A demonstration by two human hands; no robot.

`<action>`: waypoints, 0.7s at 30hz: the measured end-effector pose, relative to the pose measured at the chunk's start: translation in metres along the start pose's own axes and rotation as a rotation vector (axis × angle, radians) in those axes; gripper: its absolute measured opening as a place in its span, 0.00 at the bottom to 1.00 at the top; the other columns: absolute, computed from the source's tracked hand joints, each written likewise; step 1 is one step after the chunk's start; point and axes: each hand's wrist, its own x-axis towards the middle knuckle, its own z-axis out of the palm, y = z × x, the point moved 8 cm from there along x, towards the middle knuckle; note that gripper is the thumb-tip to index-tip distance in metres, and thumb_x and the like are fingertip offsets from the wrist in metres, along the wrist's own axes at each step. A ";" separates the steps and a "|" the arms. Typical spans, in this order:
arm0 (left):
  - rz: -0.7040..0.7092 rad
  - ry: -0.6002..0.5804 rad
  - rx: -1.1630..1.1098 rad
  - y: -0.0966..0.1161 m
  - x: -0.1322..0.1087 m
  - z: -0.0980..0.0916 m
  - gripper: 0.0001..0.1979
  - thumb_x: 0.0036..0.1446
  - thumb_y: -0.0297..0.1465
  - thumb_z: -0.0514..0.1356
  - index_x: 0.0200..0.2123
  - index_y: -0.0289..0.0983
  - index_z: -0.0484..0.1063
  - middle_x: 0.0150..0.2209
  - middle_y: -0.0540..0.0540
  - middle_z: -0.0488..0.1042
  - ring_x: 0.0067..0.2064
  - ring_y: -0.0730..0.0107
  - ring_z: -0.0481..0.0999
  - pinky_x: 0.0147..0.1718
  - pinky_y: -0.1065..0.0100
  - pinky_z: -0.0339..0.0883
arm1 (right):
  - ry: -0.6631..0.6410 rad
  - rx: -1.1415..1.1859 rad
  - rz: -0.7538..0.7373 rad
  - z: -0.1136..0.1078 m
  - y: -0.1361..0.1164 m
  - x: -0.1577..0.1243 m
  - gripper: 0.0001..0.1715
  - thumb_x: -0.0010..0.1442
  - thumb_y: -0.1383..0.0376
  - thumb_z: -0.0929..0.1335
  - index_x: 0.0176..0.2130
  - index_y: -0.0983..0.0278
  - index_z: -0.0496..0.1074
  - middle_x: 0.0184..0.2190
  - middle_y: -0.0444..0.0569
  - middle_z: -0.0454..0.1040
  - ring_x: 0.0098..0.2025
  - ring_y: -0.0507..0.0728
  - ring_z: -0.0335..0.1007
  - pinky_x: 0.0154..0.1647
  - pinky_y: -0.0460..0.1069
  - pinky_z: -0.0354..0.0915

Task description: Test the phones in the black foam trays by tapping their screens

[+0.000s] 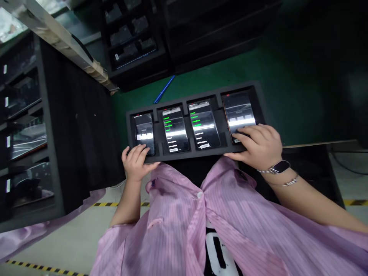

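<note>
A black foam tray (pixel 189 154) lies on the bench in front of me, holding several smartphones in separate slots. Their lit screens show menus, and the middle two carry green text. My right hand (pixel 255 143), with a smartwatch on its wrist, rests its fingers over the lower end of the rightmost phone (pixel 238 114). My left hand (pixel 135 163) sits at the tray's near left corner, fingertips on or beside the bottom of the leftmost phone (pixel 144 134). Neither hand clearly grips a phone.
A blue pen (pixel 164 89) lies on the green bench mat (pixel 198 78) beyond the tray. Black shelf racks (pixel 25 130) holding dark items stand at the left, and another rack (pixel 132 38) stands ahead. A metal rail (pixel 57 38) runs across the upper left.
</note>
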 end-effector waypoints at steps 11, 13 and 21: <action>0.038 0.027 0.000 0.004 0.001 -0.001 0.31 0.56 0.60 0.66 0.49 0.40 0.79 0.47 0.40 0.84 0.49 0.50 0.83 0.59 0.52 0.66 | -0.002 -0.024 0.030 0.005 0.006 -0.001 0.36 0.56 0.35 0.73 0.46 0.60 0.79 0.47 0.56 0.82 0.50 0.68 0.77 0.54 0.62 0.69; 0.005 0.006 0.003 0.001 0.000 0.001 0.32 0.55 0.61 0.65 0.48 0.41 0.79 0.48 0.41 0.84 0.50 0.49 0.83 0.60 0.51 0.66 | -0.027 -0.010 0.051 0.006 0.007 -0.001 0.35 0.56 0.35 0.73 0.46 0.60 0.79 0.48 0.56 0.82 0.50 0.68 0.77 0.54 0.62 0.69; -0.133 -0.093 -0.014 -0.011 -0.006 0.010 0.35 0.52 0.66 0.63 0.45 0.42 0.80 0.48 0.40 0.83 0.52 0.47 0.82 0.62 0.48 0.63 | -0.069 0.010 0.112 0.011 0.013 -0.004 0.37 0.55 0.33 0.72 0.44 0.60 0.80 0.47 0.56 0.81 0.51 0.68 0.76 0.55 0.61 0.68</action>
